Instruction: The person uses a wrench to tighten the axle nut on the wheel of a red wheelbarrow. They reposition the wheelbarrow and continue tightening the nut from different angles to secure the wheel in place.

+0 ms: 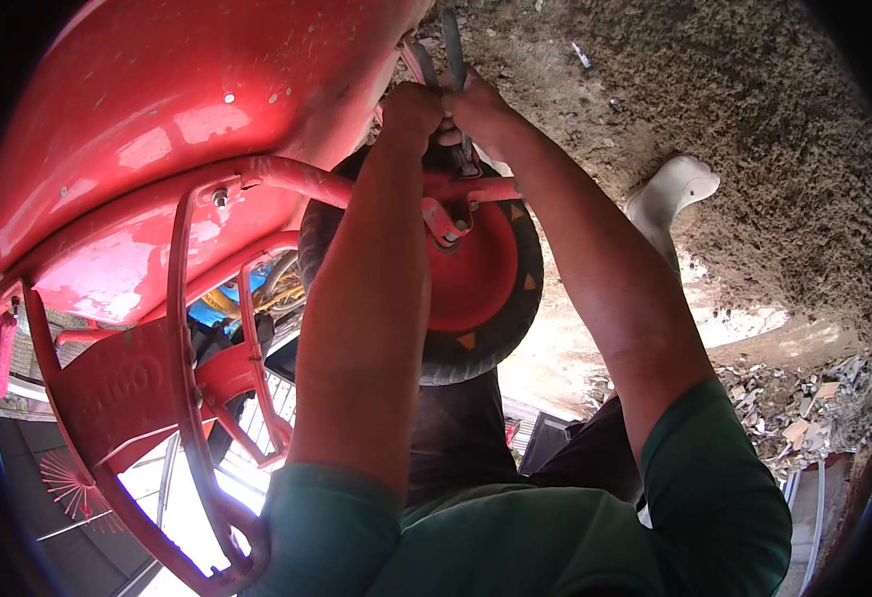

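A red wheelbarrow lies tipped over in front of me, its tray [157,109] at the upper left. Its black-tyred wheel [485,269] with a red hub is between my forearms. Beyond the wheel, my right hand [480,111] is closed around a long grey metal bar [453,38], whose lower end reaches the red frame by the tyre. My left hand [414,111] is closed right beside it, at a second, shorter grey bar [423,64]. Whether the two bars form one tool, I cannot tell. The left fingers are mostly hidden.
Red tube legs and braces [182,298] of the wheelbarrow run down my left side. A white boot [673,189] stands on bare soil [784,129] to the right. Broken rubble [804,408] lies at the lower right. Blue and yellow items [219,303] show behind the frame.
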`<state>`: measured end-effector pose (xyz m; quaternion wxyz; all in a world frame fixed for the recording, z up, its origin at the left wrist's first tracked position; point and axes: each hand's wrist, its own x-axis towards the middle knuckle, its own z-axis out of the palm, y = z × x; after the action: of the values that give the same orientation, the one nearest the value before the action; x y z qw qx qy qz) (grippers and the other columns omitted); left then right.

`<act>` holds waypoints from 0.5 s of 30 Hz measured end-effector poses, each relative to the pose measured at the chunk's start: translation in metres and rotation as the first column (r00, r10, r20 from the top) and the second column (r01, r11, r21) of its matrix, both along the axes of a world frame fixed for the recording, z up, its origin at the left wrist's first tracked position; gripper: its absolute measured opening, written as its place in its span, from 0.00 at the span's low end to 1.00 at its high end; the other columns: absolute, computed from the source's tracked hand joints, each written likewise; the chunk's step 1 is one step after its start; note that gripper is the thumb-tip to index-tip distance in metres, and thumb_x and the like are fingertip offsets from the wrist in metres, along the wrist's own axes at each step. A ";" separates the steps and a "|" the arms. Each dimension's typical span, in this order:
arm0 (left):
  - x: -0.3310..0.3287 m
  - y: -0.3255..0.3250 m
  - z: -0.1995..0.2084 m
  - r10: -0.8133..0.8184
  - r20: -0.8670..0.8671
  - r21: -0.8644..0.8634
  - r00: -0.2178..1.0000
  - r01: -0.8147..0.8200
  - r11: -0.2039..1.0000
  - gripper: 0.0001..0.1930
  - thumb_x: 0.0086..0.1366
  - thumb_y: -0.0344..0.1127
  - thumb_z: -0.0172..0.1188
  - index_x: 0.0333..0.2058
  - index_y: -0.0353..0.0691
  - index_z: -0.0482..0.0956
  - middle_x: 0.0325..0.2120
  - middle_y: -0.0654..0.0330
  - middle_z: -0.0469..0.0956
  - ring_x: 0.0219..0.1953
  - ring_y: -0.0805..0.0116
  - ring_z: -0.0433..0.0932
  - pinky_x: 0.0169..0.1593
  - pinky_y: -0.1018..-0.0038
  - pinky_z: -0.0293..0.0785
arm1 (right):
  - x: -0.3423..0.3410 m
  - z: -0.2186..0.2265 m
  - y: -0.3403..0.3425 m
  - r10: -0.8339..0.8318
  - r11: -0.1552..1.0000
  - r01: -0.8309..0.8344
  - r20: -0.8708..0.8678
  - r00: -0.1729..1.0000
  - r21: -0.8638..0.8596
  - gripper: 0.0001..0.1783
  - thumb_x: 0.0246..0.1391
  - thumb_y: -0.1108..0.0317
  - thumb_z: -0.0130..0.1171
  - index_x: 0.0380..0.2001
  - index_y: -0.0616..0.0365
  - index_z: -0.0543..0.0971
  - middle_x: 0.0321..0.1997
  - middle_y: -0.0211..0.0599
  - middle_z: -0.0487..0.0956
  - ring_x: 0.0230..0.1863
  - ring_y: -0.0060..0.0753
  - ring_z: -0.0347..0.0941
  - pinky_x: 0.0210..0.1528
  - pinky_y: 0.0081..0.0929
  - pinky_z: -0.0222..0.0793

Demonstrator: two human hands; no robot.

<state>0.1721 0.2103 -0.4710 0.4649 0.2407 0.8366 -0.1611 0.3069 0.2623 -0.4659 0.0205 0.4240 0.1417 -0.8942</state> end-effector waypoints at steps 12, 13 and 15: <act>0.004 0.010 0.015 -0.361 -0.147 -0.354 0.921 0.292 0.889 0.15 0.58 0.36 0.48 0.34 0.35 0.82 0.35 0.49 0.81 0.42 0.59 0.80 0.44 0.66 0.76 | 0.000 -0.010 -0.014 0.065 0.947 -0.122 0.198 0.978 0.297 0.19 0.48 0.71 0.54 0.46 0.58 0.69 0.34 0.37 0.75 0.34 0.31 0.73 0.36 0.31 0.69; -0.001 0.006 0.015 -0.317 -0.144 -0.327 0.937 0.257 0.909 0.15 0.58 0.36 0.48 0.34 0.35 0.82 0.35 0.49 0.81 0.43 0.60 0.80 0.43 0.66 0.77 | -0.003 -0.011 -0.015 0.086 0.917 -0.162 0.217 0.972 0.364 0.21 0.47 0.70 0.55 0.47 0.58 0.69 0.36 0.39 0.75 0.36 0.32 0.73 0.38 0.31 0.70; -0.011 0.002 0.012 -0.362 -0.073 -0.341 0.929 0.318 0.885 0.15 0.58 0.36 0.48 0.33 0.35 0.82 0.34 0.49 0.81 0.42 0.61 0.80 0.43 0.66 0.77 | -0.006 -0.012 -0.015 0.111 0.888 -0.212 0.256 0.960 0.408 0.25 0.46 0.69 0.56 0.50 0.59 0.69 0.40 0.42 0.76 0.40 0.33 0.74 0.42 0.31 0.70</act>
<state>0.1607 0.2119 -0.4587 0.4052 0.2930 0.7728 -0.3909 0.3012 0.2468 -0.4779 0.0169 0.5036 0.3676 -0.7817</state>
